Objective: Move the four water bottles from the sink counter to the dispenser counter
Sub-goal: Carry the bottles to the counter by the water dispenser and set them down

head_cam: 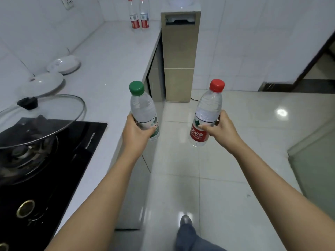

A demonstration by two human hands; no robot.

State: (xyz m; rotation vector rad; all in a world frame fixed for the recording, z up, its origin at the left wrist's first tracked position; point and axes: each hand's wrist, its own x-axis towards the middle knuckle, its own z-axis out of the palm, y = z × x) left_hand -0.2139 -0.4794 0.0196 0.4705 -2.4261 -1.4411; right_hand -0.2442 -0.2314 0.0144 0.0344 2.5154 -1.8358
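Observation:
My left hand point(136, 131) grips a clear water bottle with a green cap point(143, 107), held upright over the counter's edge. My right hand point(221, 130) grips a clear water bottle with a red cap and red label point(208, 109), tilted slightly left above the floor. Two more red-capped, red-labelled bottles point(139, 14) stand side by side at the far end of the white counter point(116, 51), right beside the beige water dispenser point(179, 57).
A black gas hob point(54, 160) holds a wok under a glass lid point(41, 116) at the near left. Two white lidded dishes point(54, 73) sit by the wall. A grey cabinet point(315, 160) stands at the right. My shoe point(185, 221) is on the glossy tiled floor.

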